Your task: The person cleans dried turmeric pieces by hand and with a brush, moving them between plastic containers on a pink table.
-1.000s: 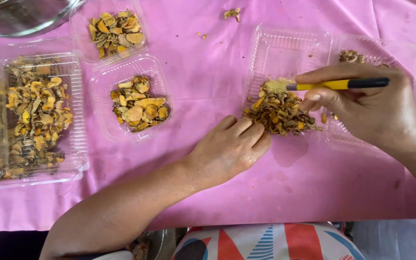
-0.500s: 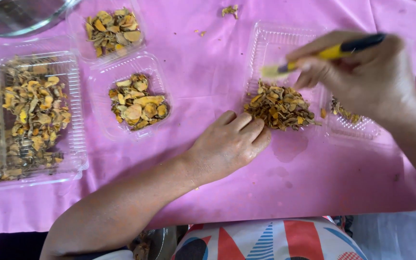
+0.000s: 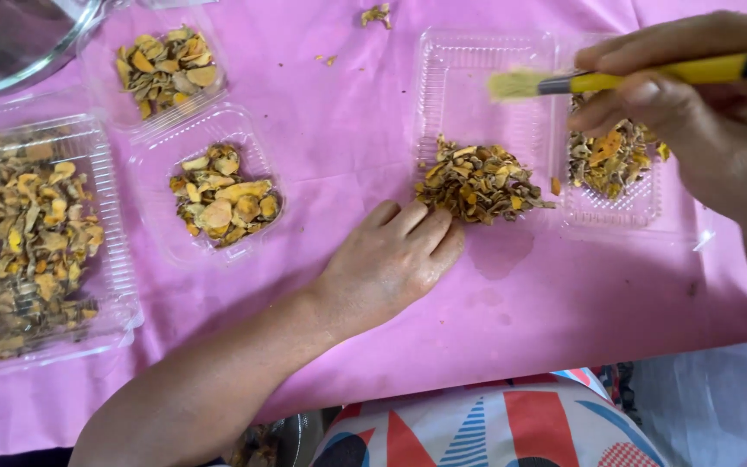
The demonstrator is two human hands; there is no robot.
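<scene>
The right hand [image 3: 719, 112] has its grip closed on a yellow-handled brush [image 3: 633, 79], thumb and fingers pinching the handle near the metal ferrule, so that the brush lies almost level and its pale bristle tip points toward 9 o'clock. The bristles hover above the bare ribbed floor of an open clear plastic clamshell tray [image 3: 486, 86], not touching the pile of dried yellow-brown slices [image 3: 480, 183] heaped at the tray's 6 o'clock edge. Under the right hand, at 3 o'clock of that pile, the tray's other half holds a smaller heap of slices [image 3: 609, 160]. The left hand [image 3: 388, 262] lies flat, palm down, on the pink table [image 3: 512, 329] cover, its grip open and holding nothing; its fingertips rest just at the tray's near edge, at about 7 o'clock of the pile, touching or nearly touching the slices. Well apart toward 9 o'clock sits a small clear tray of thicker orange slices [image 3: 222, 195], and another like it [image 3: 164, 67] at 11 o'clock. A larger clear box full of dried slices [image 3: 32, 233] stands at the far 9 o'clock edge, and the rim of a metal bowl [image 3: 19, 43] shows in the 10 o'clock corner. A few loose crumbs [image 3: 376, 14] lie at 12 o'clock.
</scene>
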